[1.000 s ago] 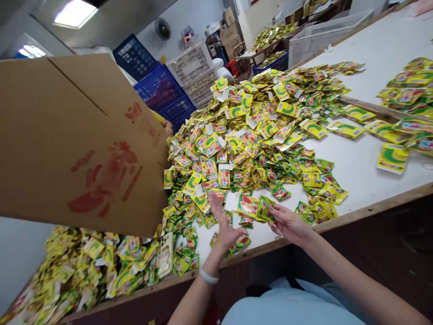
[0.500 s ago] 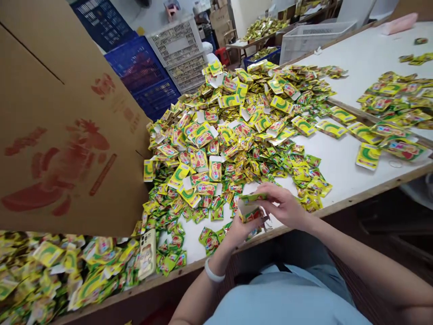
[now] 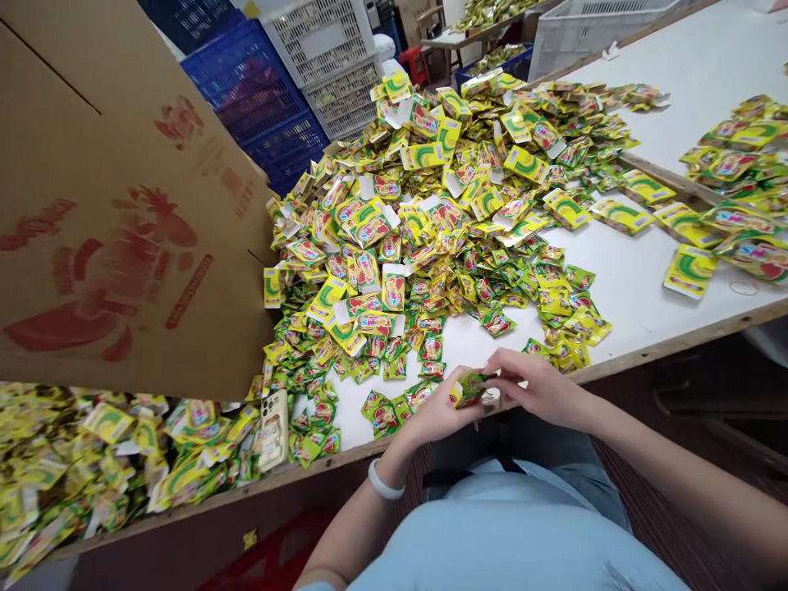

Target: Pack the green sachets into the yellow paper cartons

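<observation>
Near the table's front edge, my left hand (image 3: 440, 414) is closed around a small yellow-and-green carton (image 3: 457, 396), tilted with one end toward my right hand. At that end, my right hand (image 3: 533, 386) pinches a small green candy packet (image 3: 474, 384) with its fingertips. How far the packet is inside the carton I cannot tell. Loose green candy packets (image 3: 382, 413) lie on the white tabletop left of my hands. Beyond them rises a big heap of cartons (image 3: 394, 287), several with open white flaps, mixed with yellow and green packets.
A large printed cardboard box (image 3: 135, 246) stands at the left. A phone (image 3: 274, 431) lies by the front edge. Flat cartons (image 3: 689, 271) and larger pouches (image 3: 757, 254) lie at the right. Blue crates (image 3: 252, 90) and white crates (image 3: 320, 41) are stacked behind.
My right hand has lowered the green packet to the carton. The carton has turned in my left hand, so its open inside no longer shows. The view has tipped down slightly.
</observation>
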{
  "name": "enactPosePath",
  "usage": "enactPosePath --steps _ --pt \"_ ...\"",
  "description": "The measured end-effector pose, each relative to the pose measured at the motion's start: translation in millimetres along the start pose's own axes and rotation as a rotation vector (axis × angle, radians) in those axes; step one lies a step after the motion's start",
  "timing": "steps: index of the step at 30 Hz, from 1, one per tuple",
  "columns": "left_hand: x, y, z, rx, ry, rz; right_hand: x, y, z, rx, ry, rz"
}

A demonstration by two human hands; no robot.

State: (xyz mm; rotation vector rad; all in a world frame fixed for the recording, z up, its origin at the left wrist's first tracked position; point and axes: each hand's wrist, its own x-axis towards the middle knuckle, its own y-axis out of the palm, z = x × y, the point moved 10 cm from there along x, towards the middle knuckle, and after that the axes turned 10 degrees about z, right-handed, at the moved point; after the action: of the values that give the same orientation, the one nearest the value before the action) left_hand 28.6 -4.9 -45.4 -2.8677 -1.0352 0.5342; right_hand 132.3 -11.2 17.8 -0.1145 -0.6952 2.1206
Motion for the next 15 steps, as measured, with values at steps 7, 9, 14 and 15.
enactPosePath --steps 7,9,14,15 --pt "6 31.2 -1 0.065 -0.044 0.115 -24 37 -8 0.201 0.018 0.122" --pt "11 38.7 1 0.043 -0.033 0.148 -33 26 -17 0.18 0.062 0.015" --pt "7 -49.3 -12 0.405 0.149 -0.299 -116 -106 -77 -0.023 0.385 -0.619" --pt "0 -78.4 -13 0.542 0.135 -0.463 -143 -140 -88 -0.122 0.503 -0.76"
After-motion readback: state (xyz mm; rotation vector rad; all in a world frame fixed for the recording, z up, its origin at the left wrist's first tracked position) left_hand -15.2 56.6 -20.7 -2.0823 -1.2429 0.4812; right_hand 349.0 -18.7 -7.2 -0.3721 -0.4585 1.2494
